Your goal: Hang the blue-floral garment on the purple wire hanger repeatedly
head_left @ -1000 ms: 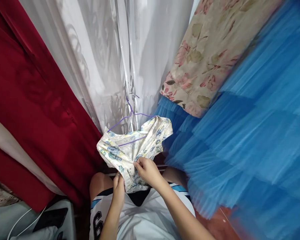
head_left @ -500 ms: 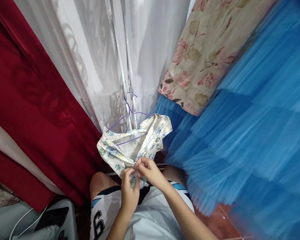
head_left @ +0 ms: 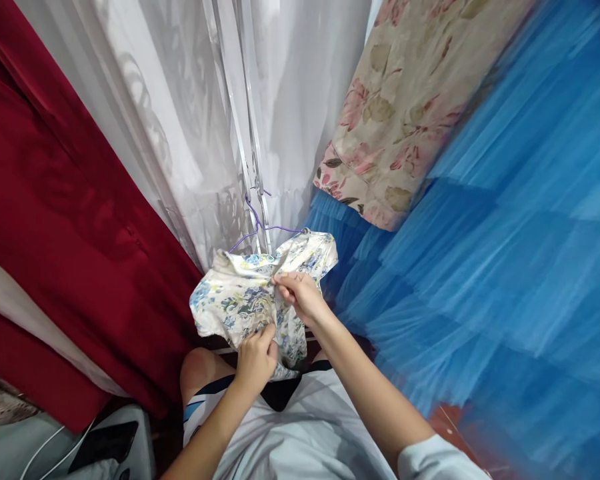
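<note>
- On the purple hanger is the floral blouse, its shoulders at the hanger's two ends.
- The right hand pinches the front edge near the neckline; the left hand pinches the front lower down.
- By its look, the cloth should be light, soft and easily creased; better to hold it by the front edges.
- Grey holder, maybe a chair: it carries a dark flat thing and a white cable.

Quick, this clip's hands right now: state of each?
Left hand: closed, fingers gripping the floral top low on its front.
Right hand: closed, pinching the same floral top higher up.
</note>
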Demonstrator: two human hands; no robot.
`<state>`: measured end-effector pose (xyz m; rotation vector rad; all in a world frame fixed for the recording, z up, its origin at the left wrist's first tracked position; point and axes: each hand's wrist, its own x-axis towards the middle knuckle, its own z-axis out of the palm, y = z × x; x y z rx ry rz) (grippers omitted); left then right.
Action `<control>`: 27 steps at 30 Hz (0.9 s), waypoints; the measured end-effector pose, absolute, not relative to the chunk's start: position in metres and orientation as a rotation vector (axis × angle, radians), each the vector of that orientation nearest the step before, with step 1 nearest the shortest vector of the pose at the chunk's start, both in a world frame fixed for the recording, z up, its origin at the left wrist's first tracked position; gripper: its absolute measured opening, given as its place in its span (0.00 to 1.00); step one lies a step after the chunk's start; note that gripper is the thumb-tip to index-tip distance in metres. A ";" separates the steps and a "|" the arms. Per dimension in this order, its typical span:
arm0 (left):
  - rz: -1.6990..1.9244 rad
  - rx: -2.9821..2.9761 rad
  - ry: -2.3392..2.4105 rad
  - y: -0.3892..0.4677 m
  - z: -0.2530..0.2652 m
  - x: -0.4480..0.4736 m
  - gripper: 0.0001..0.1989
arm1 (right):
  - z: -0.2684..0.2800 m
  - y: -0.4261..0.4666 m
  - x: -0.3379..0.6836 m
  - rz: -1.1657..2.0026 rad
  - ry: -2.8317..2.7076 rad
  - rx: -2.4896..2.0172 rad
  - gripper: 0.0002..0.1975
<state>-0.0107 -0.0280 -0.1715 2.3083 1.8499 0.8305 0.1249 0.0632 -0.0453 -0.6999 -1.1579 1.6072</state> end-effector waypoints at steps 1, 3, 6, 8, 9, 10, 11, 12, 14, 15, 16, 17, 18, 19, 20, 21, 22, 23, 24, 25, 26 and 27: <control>0.686 2.322 1.837 -0.032 -0.179 -0.017 0.11 | -0.031 0.071 0.125 1.548 -1.143 -0.667 0.11; 0.435 2.260 1.799 -0.045 -0.198 -0.027 0.10 | -0.005 0.083 0.127 1.396 -1.110 -0.610 0.10; 0.424 2.073 1.745 -0.058 -0.219 -0.030 0.09 | 0.021 0.091 0.133 1.328 -1.160 -0.595 0.09; 0.697 1.981 1.674 -0.054 -0.213 -0.024 0.09 | 0.022 0.091 0.135 1.379 -1.225 -0.614 0.08; 0.880 1.934 1.630 -0.047 -0.202 -0.020 0.09 | 0.018 0.089 0.135 1.401 -1.249 -0.630 0.08; 1.082 1.881 1.586 -0.037 -0.187 -0.014 0.09 | 0.012 0.087 0.134 1.416 -1.266 -0.650 0.09; 1.277 1.819 1.549 -0.026 -0.170 -0.009 0.10 | 0.005 0.084 0.133 1.426 -1.279 -0.674 0.09; 1.439 1.763 1.522 -0.013 -0.152 -0.004 0.12 | -0.002 0.080 0.132 1.433 -1.287 -0.701 0.09; 1.676 1.714 1.484 0.010 -0.120 0.005 0.16 | -0.015 0.070 0.129 1.454 -1.311 -0.748 0.09; 1.740 1.726 1.464 0.019 -0.107 0.008 0.16 | -0.020 0.065 0.128 1.461 -1.331 -0.763 0.09; 1.783 1.751 1.459 0.026 -0.098 0.010 0.13 | -0.024 0.061 0.128 1.459 -1.355 -0.771 0.09; 1.803 1.782 1.464 0.031 -0.093 0.012 0.09 | -0.027 0.057 0.128 1.448 -1.384 -0.772 0.10; 1.803 1.815 1.479 0.033 -0.090 0.013 0.05 | -0.029 0.054 0.128 1.427 -1.414 -0.770 0.11; 1.789 1.845 1.498 0.033 -0.090 0.013 0.03 | -0.030 0.053 0.128 1.406 -1.435 -0.770 0.13; 1.755 1.879 1.513 0.031 -0.092 0.013 0.04 | -0.031 0.054 0.129 1.391 -1.439 -0.775 0.14; 1.705 1.913 1.522 0.029 -0.094 0.012 0.04 | -0.031 0.057 0.129 1.388 -1.425 -0.780 0.14; 1.637 1.955 1.528 0.026 -0.097 0.011 0.04 | -0.030 0.062 0.129 1.393 -1.398 -0.781 0.14; 1.555 2.003 1.536 0.023 -0.101 0.009 0.04 | -0.029 0.069 0.129 1.407 -1.362 -0.778 0.14; 1.464 2.056 1.551 0.019 -0.104 0.006 0.04 | -0.026 0.076 0.127 1.425 -1.321 -0.769 0.14; 1.370 2.109 1.573 0.017 -0.108 0.003 0.04 | -0.024 0.083 0.125 1.440 -1.284 -0.754 0.14; 1.282 2.157 1.599 0.014 -0.111 -0.001 0.05 | -0.021 0.090 0.122 1.447 -1.258 -0.735 0.14; 1.210 2.193 1.623 0.012 -0.115 -0.006 0.05 | -0.018 0.096 0.118 1.452 -1.246 -0.720 0.13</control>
